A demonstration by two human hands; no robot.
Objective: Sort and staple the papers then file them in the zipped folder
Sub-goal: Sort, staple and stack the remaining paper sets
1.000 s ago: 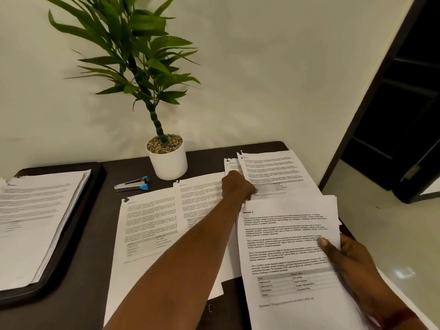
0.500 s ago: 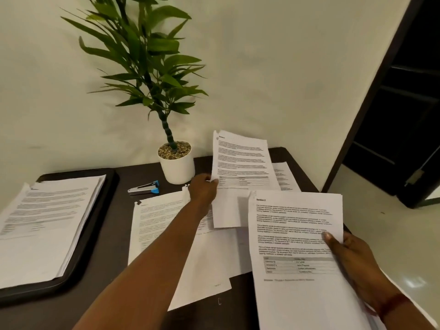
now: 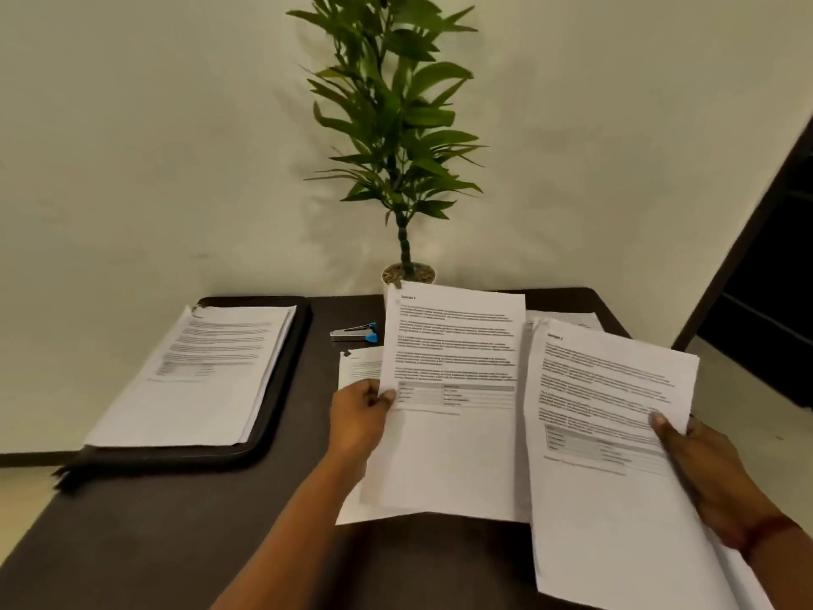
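My left hand (image 3: 360, 416) pinches the left edge of a printed sheet (image 3: 453, 389) and holds it lifted above the dark table (image 3: 176, 521). My right hand (image 3: 704, 473) grips a stack of printed papers (image 3: 607, 433) at its right edge, thumb on top. More loose sheets (image 3: 358, 367) lie on the table under the lifted one. A black zipped folder (image 3: 281, 389) lies open at the left with a pile of papers (image 3: 202, 376) on it. A silver and blue stapler (image 3: 354, 332) rests near the back of the table.
A potted green plant (image 3: 407, 275) in a white pot stands at the table's back edge against the wall, partly behind the lifted sheet. A dark doorway (image 3: 770, 301) opens at the right. The table's right edge drops to a pale floor (image 3: 748, 411).
My left hand has picked a sheet off the far pile and drawn it toward me, lifted off the table. My head has turned left, so the folder and plant sit more central.
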